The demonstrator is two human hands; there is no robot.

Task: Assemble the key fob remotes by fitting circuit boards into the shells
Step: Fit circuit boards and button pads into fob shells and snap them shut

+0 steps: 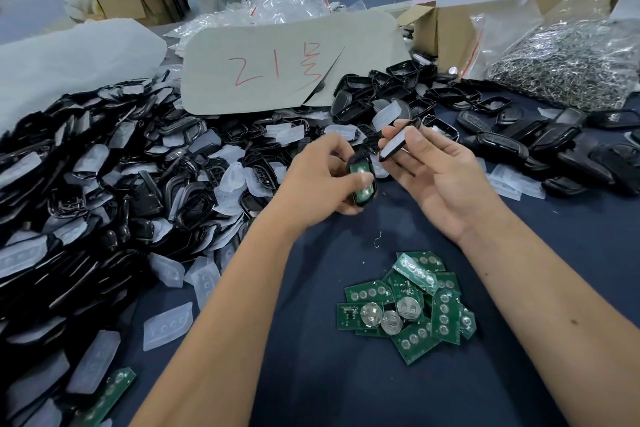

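Left pile: black shells [104, 184] mixed with translucent button pads [166, 324], heaped on the left half of the tabletop [311, 374]; too many to count.
Loose board, near left: one green circuit board [110, 392] lies at the near edge of the pile.
Card: a grey sheet [277, 62] stands far centre, hand-marked in red "21" plus one character that cannot be read.
Left hand: left hand [322, 173] grips a black shell half [362, 184], fingers and thumb curled round it; a green circuit board is seated inside.
Right hand: right hand [440, 177] pinches a second shell part [398, 146] between thumb and fingers, just beside the first, not touching.
Board stock: roughly a dozen green boards [408, 308] overlap in a heap near centre, below the hands; three show round silver battery clips.
Open room: bare dark cloth surrounds the heap.
Right side: more black shells [554, 146]; a clear bag of metal rings [568, 66] far right, beside a cardboard box [446, 35].
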